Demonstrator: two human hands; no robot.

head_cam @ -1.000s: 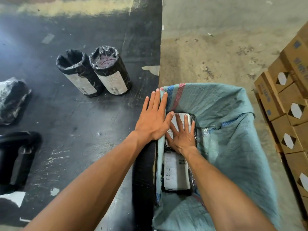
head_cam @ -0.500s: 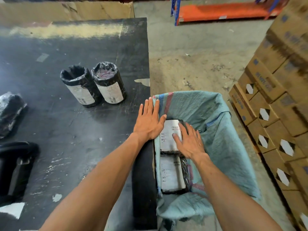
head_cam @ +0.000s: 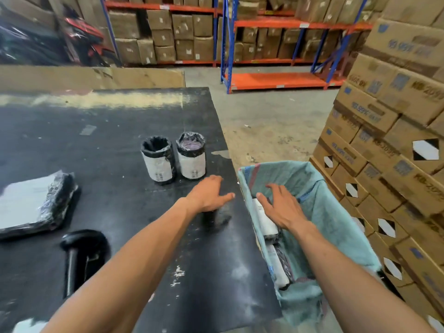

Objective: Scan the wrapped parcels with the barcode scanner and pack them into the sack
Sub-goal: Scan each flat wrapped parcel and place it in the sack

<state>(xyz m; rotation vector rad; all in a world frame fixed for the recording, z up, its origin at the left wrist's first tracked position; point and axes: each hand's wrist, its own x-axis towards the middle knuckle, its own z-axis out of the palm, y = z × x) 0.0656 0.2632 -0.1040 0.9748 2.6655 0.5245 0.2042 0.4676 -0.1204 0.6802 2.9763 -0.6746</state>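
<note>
Two upright cylindrical parcels in black wrap with white labels, the left one (head_cam: 159,161) and the right one (head_cam: 191,156), stand side by side on the black table (head_cam: 115,131). A flat wrapped parcel (head_cam: 36,203) lies at the table's left. The black barcode scanner (head_cam: 80,255) lies near the front left. The teal woven sack (head_cam: 319,212) hangs open at the table's right edge with two labelled parcels, one (head_cam: 264,217) behind another (head_cam: 278,267), inside. My left hand (head_cam: 207,194) hovers over the table edge, fingers relaxed, holding nothing. My right hand (head_cam: 283,207) is spread above the sack's parcels.
Stacked cardboard cartons (head_cam: 394,140) rise close on the right of the sack. Blue and orange shelving (head_cam: 276,44) with boxes fills the back. A cardboard sheet (head_cam: 96,76) stands behind the table. Concrete floor (head_cam: 271,121) lies between.
My view has tilted up, showing the shelves. Both hands have lifted off: the left from the sack's rim toward the cylinders, the right off the parcel in the sack.
</note>
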